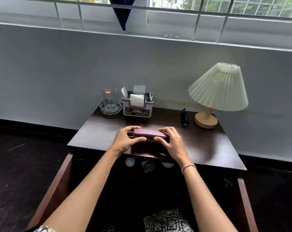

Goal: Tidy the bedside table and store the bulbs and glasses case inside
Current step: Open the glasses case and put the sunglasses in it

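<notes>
The left hand (126, 139) and right hand (171, 141) are gripping the glasses case (151, 133) by its ends, between curled fingers and thumbs, and it is seeming light, rigid and smooth.

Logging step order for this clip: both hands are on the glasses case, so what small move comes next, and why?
Probably lower the glasses case into the open drawer: the left hand and right hand grip its ends over the table top, and bulbs already lie inside.

Bare tabletop (98, 136) leftward; lamp (217, 91) rear right
</notes>
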### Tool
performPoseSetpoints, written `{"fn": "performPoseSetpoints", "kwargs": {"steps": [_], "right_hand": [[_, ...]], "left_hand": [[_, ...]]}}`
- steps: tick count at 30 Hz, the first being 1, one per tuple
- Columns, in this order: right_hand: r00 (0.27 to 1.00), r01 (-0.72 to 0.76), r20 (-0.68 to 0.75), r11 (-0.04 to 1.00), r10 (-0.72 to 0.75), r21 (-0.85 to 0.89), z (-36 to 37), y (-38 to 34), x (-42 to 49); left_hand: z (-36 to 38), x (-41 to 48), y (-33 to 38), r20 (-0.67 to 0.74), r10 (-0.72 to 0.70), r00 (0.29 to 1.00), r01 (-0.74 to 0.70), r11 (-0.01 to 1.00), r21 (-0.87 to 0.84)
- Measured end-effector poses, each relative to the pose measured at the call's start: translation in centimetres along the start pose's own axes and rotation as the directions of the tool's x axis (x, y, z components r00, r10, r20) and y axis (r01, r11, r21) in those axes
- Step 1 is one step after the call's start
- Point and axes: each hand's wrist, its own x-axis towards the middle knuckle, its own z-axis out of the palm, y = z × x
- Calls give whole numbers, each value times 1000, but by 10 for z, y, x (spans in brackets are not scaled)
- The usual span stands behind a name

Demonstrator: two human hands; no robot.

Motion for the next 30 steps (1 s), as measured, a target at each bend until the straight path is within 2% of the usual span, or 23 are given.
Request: {"fn": "performPoseSetpoints", "kwargs": {"steps": [2, 4, 5, 7, 14, 16, 21, 26, 30], "right_hand": [[995, -101, 44, 972, 94, 210, -8, 4, 0], [970, -238, 159, 834, 183, 497, -16, 9, -4], [959, -280, 206, 760, 195, 586, -19, 11, -5], [948, -316, 240, 691, 208, 650, -21, 13, -5], [933, -335, 216, 476, 287, 814, -20, 15, 0], [930, -326, 190, 464, 316, 824, -18, 17, 2], [946, -277, 135, 513, 296, 813, -17, 16, 0], [949, -216, 53, 517, 312, 828, -18, 18, -1], [953, -212, 46, 547, 301, 810, -18, 18, -2]], "left_hand": [[-2, 0, 1, -17, -15, 1000, 14, 997, -79], [-4, 0, 2, -27, -27, 999, 23, 990, -138], [-5, 0, 2, -29, -29, 999, 24, 988, -155], [-6, 0, 1, -27, -27, 999, 22, 983, -182], [-8, 3, -5, 60, -10, 998, 23, 974, -227], [-7, 3, -8, 59, 0, 998, 13, 976, -220], [-6, 4, -8, 83, 36, 996, -17, 975, -221], [-8, 5, -7, 114, 5, 993, 37, 930, -365], [-7, 3, -7, 63, 38, 997, -16, 946, -323]]}}
